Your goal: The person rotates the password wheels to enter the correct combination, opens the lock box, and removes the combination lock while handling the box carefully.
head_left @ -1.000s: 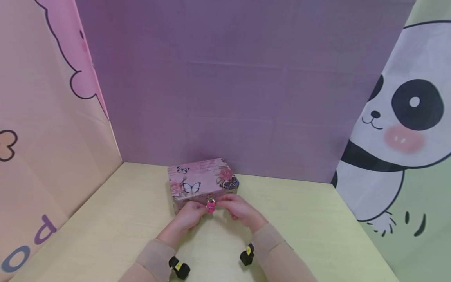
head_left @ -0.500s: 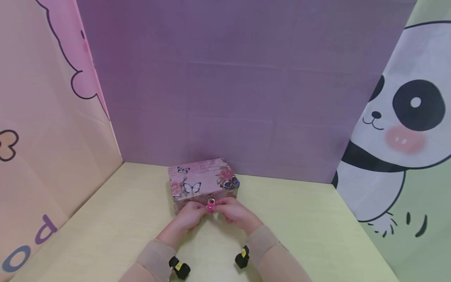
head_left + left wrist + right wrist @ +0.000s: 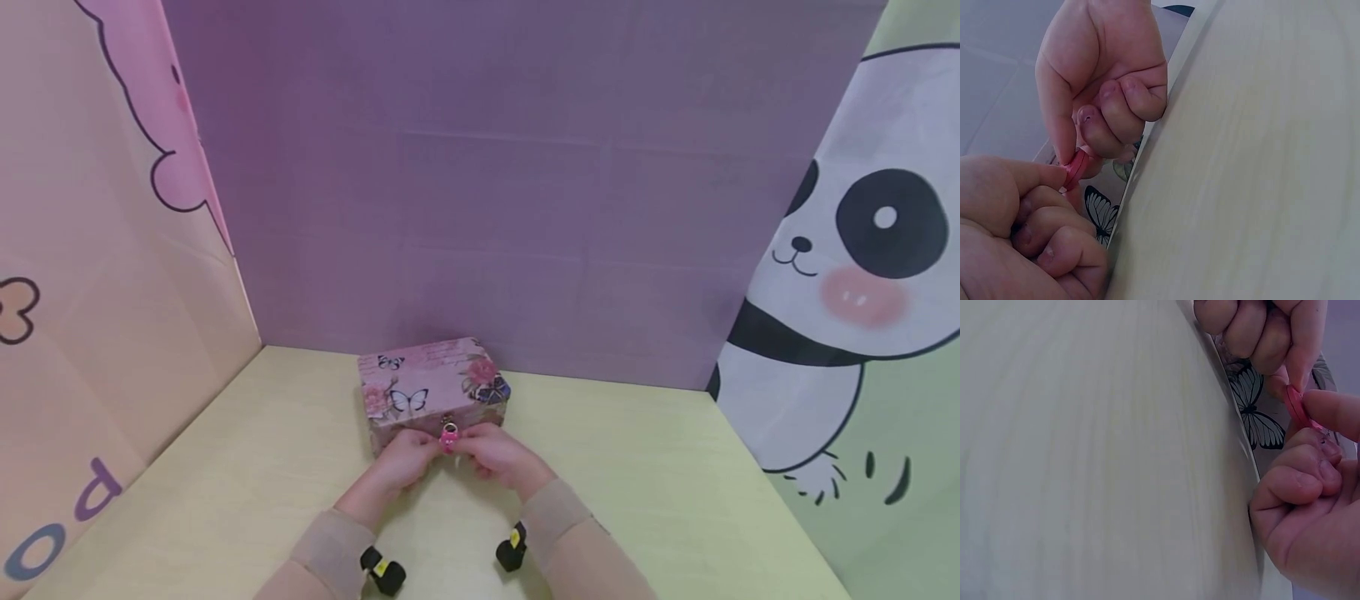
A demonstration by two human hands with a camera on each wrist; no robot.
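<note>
A pink padlock (image 3: 449, 440) with a metal shackle hangs at the front clasp of a pink box (image 3: 427, 379) printed with butterflies and flowers. From the left, my left hand (image 3: 405, 458) pinches the padlock's edge between thumb and forefinger. My right hand (image 3: 504, 457) pinches the other side, its thumb pressed to the small padlock (image 3: 1296, 405) in the right wrist view. The remaining fingers of both hands are curled in. Only a sliver of the padlock (image 3: 1075, 169) shows between the thumbs in the left wrist view. The box lid is down.
The box stands on a pale wooden table (image 3: 637, 467), close to a purple backdrop (image 3: 487, 208). A cartoon panda cloth (image 3: 862, 292) hangs on the right, a peach-pink cloth (image 3: 112, 292) on the left. Black wrist cameras sit at both sleeves.
My right hand has shifted slightly left and down, closing in on the padlock's right side. The left hand and the box have stayed in place.
</note>
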